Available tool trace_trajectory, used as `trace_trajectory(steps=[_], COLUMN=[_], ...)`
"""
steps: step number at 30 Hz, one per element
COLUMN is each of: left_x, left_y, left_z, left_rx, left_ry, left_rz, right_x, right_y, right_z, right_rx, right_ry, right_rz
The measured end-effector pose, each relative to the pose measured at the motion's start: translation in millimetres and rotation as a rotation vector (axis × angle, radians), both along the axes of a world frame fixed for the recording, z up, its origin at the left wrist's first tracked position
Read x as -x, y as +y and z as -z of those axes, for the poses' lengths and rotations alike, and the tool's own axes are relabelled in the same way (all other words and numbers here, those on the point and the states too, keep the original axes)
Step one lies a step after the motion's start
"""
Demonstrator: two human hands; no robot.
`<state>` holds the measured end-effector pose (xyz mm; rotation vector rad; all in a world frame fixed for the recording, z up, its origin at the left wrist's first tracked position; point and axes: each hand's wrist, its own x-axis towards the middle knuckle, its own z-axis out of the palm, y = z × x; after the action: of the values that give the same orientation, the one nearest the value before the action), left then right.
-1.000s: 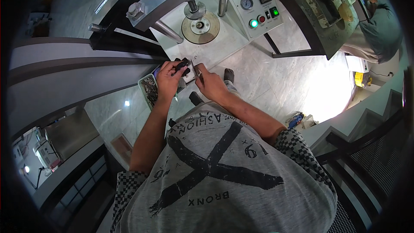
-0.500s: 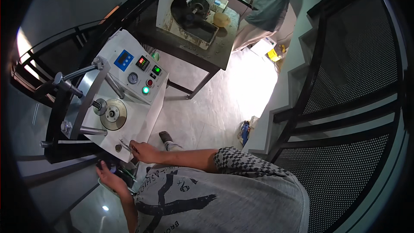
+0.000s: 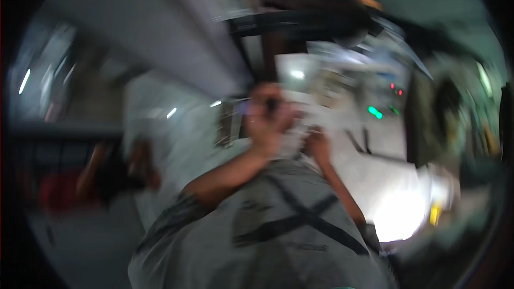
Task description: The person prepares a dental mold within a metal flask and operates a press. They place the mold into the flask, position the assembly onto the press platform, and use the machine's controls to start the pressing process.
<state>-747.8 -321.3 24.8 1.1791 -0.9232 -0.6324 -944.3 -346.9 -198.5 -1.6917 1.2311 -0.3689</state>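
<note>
the view has swung, putting the work mid-frame: the left hand [image 3: 265,123] seems curled round a dark piece [image 3: 272,106], while blur means i cannot tell whether the right hand [image 3: 317,144], lower right, grips anything.

From the middle of the view, the blurred white bench [image 3: 309,108] stretches from 1 to 3 o'clock. On it sit a round plate [image 3: 327,91] at 2 o'clock and a control box [image 3: 384,99] with red and green lights near 3. The pale floor [image 3: 163,91] shows toward 10 and 4 o'clock, glaring brightly at 4.
</note>
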Motion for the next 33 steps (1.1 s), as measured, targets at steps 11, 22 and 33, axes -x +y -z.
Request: trace_trajectory(steps=[11,22,33], left_x=[-2,44,-9], left_y=[60,16,-24], left_z=[-134,-120,-10], left_rx=[0.461,0.739,-0.4], left_ry=[0.236,0.53,0.217], left_rz=[0.904,1.469,0.471], right_x=[-10,-5,-3], right_y=[8,-12,-2], right_z=[-30,-67,-67], right_rx=[-0.404,-0.159,-0.26], right_ry=[-0.479,-0.277,-0.115], right_rz=[0.197,0.155,0.158])
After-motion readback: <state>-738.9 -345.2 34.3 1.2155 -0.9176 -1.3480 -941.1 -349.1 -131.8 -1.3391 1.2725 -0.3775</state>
